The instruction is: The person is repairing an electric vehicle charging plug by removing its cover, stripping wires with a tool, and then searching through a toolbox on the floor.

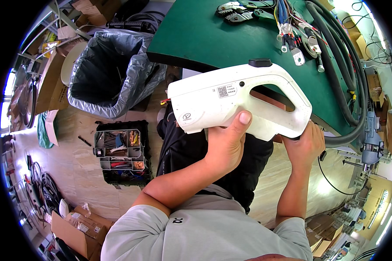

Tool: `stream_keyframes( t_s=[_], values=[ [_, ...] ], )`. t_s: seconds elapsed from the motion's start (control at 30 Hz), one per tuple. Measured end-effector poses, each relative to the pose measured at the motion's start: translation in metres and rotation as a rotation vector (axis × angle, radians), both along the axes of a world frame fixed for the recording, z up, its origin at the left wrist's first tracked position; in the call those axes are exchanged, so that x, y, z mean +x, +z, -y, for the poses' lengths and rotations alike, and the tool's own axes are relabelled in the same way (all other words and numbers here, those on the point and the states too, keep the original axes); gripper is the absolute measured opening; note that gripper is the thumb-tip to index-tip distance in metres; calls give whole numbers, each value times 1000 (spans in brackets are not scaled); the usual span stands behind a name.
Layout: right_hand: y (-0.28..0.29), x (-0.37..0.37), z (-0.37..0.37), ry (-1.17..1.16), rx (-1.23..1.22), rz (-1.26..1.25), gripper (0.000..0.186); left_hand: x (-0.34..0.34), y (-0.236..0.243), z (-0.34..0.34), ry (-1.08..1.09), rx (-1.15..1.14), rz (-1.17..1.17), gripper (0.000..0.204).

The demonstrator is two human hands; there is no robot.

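Note:
A white charging gun (209,95) with a loop handle and a black button (260,62) on top is held up in front of me, near the green table's edge. My left hand (227,145) grips it from below, the thumb pressed on its near side and the other fingers hidden underneath. At the handle's lower rear end, my right hand (308,145) is closed around it, its fingertips partly hidden. From the gun's left end poke short red and yellow wires (165,102). A printed label (226,91) sits on its side.
The green table (191,37) bears crimping pliers (237,13), lugged cable ends (297,55) and a thick black cable coil (335,74). A lined bin (117,104) stands left. Below it, a toolbox (122,150) lies on the floor. Cardboard boxes (80,228) are at lower left.

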State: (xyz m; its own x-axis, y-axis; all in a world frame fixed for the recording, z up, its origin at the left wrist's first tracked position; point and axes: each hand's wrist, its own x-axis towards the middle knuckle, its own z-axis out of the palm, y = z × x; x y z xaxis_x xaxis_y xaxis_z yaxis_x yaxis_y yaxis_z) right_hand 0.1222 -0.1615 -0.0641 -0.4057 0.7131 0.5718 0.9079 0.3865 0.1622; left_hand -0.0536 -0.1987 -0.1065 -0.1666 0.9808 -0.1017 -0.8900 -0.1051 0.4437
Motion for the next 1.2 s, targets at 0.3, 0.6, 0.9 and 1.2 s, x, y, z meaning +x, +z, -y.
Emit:
stream_keyframes(
  t_s=[0.3,0.6,0.9,1.2],
  values=[
    [0,-2,-2,20,27,0,37,-1,-1,0,-12,15,2,62],
    [-3,-1,-2,5,55,32,36,0,-5,0,-10,8,-14,66],
    [4,2,0,20,86,23,45,-8,8,6,-82,124,113,73],
    [21,7,11,71,87,-91,37,-11,40,17,-69,160,5,72]
  ],
)
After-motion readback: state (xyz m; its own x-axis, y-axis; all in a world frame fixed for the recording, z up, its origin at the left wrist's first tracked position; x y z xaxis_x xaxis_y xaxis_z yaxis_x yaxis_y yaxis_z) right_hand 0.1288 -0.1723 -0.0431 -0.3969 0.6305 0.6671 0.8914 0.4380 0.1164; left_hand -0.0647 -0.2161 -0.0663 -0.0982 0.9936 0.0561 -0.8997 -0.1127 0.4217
